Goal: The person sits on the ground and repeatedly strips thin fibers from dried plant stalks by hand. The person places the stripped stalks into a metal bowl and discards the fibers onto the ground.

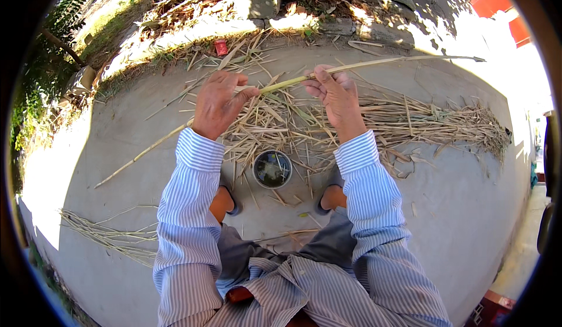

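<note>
A long dry reed stalk (285,84) runs between my hands, greenish in the middle and pale tan toward both ends. My left hand (221,101) pinches it between thumb and fingers. From that hand's far side the stalk slants down to the lower left. My right hand (335,96) grips it farther along, and the rest reaches out to the upper right. Below my hands lies a heap of stripped husks and leaves (257,131) on the concrete. A round bowl of dark liquid (272,169) stands between my feet, partly reflecting light.
To the right lies a thick bundle of dry stalks (433,119). Several thin peeled stems (111,233) lie at the lower left. A small red container (220,47) sits near the far edge, beside concrete blocks (260,4) and leaf litter. Green shrubs stand at the far left.
</note>
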Available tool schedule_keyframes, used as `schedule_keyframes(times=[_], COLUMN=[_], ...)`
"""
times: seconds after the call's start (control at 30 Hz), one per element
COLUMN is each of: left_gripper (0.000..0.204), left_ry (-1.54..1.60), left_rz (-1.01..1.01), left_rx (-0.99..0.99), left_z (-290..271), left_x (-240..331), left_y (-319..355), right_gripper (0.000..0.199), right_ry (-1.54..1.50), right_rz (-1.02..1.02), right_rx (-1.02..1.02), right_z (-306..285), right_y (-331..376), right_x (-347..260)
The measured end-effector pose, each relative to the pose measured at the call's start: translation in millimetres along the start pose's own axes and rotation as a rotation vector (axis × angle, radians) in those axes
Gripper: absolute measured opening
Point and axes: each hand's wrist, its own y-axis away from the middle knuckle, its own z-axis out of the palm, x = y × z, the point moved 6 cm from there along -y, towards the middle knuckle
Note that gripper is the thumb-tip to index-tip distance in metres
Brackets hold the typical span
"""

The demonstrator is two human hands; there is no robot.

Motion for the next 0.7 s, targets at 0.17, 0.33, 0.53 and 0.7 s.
schedule_keyframes(times=[0.17,0.33,0.53,0.7], left_gripper=[0.018,0.021,0.025,0.018], left_ry=[0.088,0.053,0.369,0.647], left_rz=[-0.111,-0.413,-0.275,-0.515], left_rx=[-0.347,-0.554,-0.251,-0.081], left_z=[11,-23,32,44], left_x=[-7,-57,20,19], left_y=[14,54,21,26], right_gripper=[0.033,0.033,0.031,0.035], right_ry=[0.019,0.095,0.063,0.13], right_rz=[0.063,0.001,-0.011,-0.009], right_rx=[0.036,0.208,-0.001,-0.077], right_z=[-1,-60,-5,14], right_y=[-3,-11,3,9], right_x=[3,-35,-13,-16])
